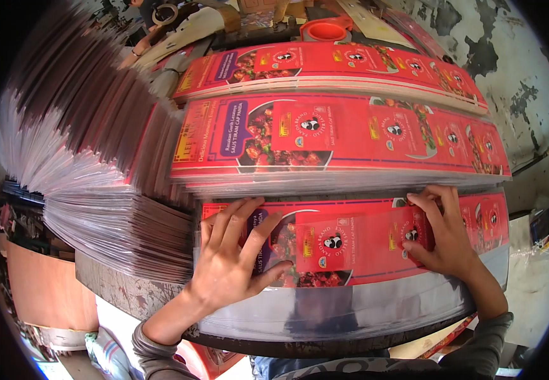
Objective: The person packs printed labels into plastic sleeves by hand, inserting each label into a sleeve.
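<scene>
A long red printed sheet (369, 237) with panda logos and pictures of food lies nearest me, on a stack of clear plastic sheets (255, 310). My left hand (233, 253) rests on its left part, fingers spread and thumb apart. On the right part of the same sheet is my right hand (445, 231), its fingers bent over the far edge and its thumb apart on the print. Neither hand is gripping anything that I can see. Just beyond my fingers lies a thick stack of similar red printed sheets (350, 133).
Another red stack (325, 63) lies farther back, with an orange-red round container (327, 30) behind it. Tall fanned piles of plastic-edged sheets (97, 209) crowd the left. Another person's arm (136, 50) shows at upper left. A peeling wall (496, 38) borders the right.
</scene>
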Motion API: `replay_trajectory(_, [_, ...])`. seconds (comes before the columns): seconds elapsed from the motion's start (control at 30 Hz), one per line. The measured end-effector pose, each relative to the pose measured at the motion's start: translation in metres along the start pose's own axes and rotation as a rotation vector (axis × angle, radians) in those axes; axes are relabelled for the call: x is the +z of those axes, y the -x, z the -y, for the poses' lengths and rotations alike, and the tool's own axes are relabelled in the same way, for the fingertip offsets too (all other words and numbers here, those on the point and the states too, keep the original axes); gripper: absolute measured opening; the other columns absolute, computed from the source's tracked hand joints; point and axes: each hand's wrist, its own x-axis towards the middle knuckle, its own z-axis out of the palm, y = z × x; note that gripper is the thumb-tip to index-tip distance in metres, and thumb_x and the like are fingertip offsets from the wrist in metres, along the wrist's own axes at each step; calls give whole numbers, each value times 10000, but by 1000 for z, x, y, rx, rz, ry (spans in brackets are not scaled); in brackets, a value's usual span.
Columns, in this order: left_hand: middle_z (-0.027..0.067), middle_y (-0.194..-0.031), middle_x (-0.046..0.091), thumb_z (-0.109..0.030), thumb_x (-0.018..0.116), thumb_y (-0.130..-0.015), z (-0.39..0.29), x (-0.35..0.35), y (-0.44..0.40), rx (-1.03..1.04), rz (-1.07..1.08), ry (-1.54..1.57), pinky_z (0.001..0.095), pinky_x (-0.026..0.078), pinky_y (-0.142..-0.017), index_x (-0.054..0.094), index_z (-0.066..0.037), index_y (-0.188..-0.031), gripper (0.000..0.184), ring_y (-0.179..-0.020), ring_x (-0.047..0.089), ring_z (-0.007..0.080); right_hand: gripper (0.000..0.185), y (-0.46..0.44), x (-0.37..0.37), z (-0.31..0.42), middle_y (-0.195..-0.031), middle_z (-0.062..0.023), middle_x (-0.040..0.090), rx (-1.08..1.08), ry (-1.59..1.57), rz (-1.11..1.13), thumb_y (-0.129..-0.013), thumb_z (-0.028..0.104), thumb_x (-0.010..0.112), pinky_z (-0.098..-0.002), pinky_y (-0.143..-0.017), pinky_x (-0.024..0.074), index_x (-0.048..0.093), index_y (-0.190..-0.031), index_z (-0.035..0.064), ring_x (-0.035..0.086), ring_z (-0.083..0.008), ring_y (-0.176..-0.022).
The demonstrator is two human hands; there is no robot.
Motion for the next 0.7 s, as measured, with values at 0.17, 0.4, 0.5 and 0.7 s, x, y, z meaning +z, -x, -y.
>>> replay_trajectory(0.17, [177,-1208,499,-349,783,-632,2,2,-2,18,-62,-1,449,370,-847,512,-52,-1159,663,-1045,494,346,632,-1,0,0,-1072,-181,427,-10,8,-7,-662,259,753,-442,-834,386,484,-1183,23,439,-344,-956])
replay_trajectory(0.4, [105,-915,532,-224,749,-696,3,4,-9,14,-117,-42,379,384,-704,545,-48,-1005,410,-799,507,278,515,-3,0,3,-1012,-160,442,-36,11,-68,-670,237,751,-423,-801,390,523,-1087,38,458,-316,-908])
replay_trajectory(0.5, [93,-858,543,-213,732,-723,7,11,-9,46,-160,-15,374,383,-693,536,-38,-962,355,-740,523,270,458,-1,1,3,-989,-147,454,-63,23,-93,-693,243,738,-416,-798,391,535,-1049,40,462,-307,-904])
replay_trajectory(0.7, [61,-857,605,-294,694,-760,1,-2,1,73,-161,-139,362,400,-744,552,-50,-1010,377,-792,581,231,396,4,1,3,-994,-124,477,-73,40,-113,-754,293,695,-403,-827,381,548,-1029,48,470,-292,-939])
